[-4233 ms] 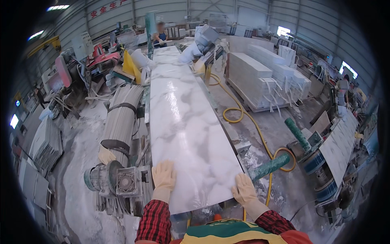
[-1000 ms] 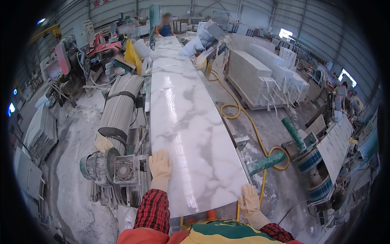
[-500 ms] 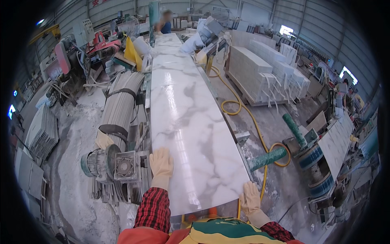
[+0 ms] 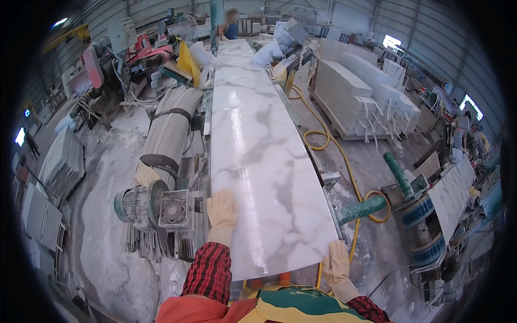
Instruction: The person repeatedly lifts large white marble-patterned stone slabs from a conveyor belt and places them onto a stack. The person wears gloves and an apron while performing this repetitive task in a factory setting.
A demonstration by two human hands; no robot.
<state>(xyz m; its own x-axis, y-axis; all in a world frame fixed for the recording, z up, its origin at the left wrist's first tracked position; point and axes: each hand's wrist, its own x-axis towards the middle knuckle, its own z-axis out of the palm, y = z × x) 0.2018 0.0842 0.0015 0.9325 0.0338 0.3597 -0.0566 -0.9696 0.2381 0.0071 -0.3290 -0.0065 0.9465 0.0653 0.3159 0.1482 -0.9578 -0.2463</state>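
While hands press marble slab, motor adjoins.

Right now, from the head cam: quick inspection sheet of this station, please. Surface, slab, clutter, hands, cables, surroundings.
Surface: long conveyor line under the slab; only its left edge shows.
Job's things: white marble slab with grey veins, glossy, lying flat and lengthwise away from the person.
Clutter: bundled grey strips strapped left of the line; grey motor beside the near corner.
Hands: left hand, gloved, flat on the slab's near left area; right hand, gloved, at the near right corner edge.
Cables: yellow hose looping over the floor to the right.
Surroundings: dusty white floor; stacked pale slabs on the right; another person at the far end.
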